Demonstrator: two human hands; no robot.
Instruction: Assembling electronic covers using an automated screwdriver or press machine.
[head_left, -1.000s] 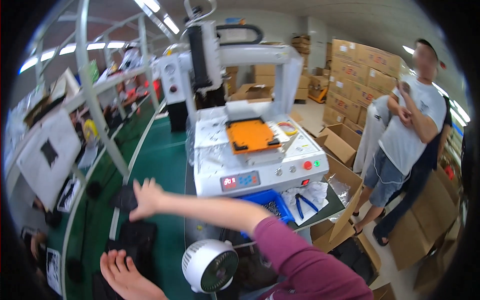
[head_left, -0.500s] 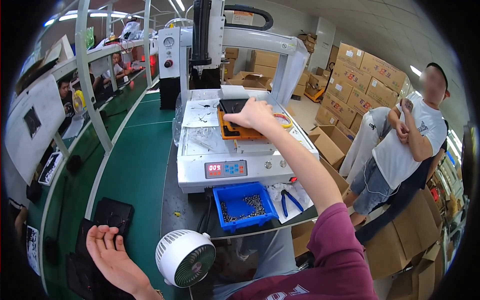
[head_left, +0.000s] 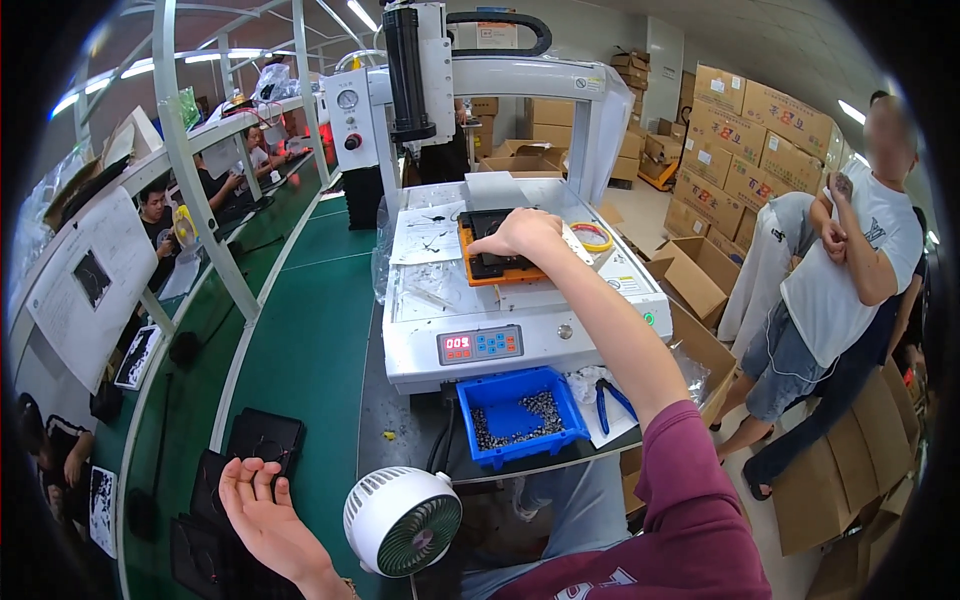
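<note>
My right hand point(head_left: 527, 234) reaches over the machine bed and closes on a black plastic housing point(head_left: 484, 222) at the orange fixture point(head_left: 492, 279). Its thumb lies along the near side of the housing, while the other fingertips are hidden behind the hand. My left hand point(head_left: 268, 512) is held palm up above the green bench, fingers apart and slightly curled, with nothing in it. Beside and below it lie several black housings point(head_left: 266, 436) with thin wires, partly covered by that hand.
A blue bin point(head_left: 522, 415) of small metal parts stands before the white machine point(head_left: 545, 345), near blue-handled cutters point(head_left: 612, 400). A white fan point(head_left: 402, 520) is close to my left forearm. Yellow tape point(head_left: 591, 237) lies on the bed. At right stands a person point(head_left: 840, 270) by cartons point(head_left: 745, 140).
The view has shifted, so the scene sits further right. The black housing now looks lower and flatter in the orange fixture under my right hand. My left hand remains open over the bench.
</note>
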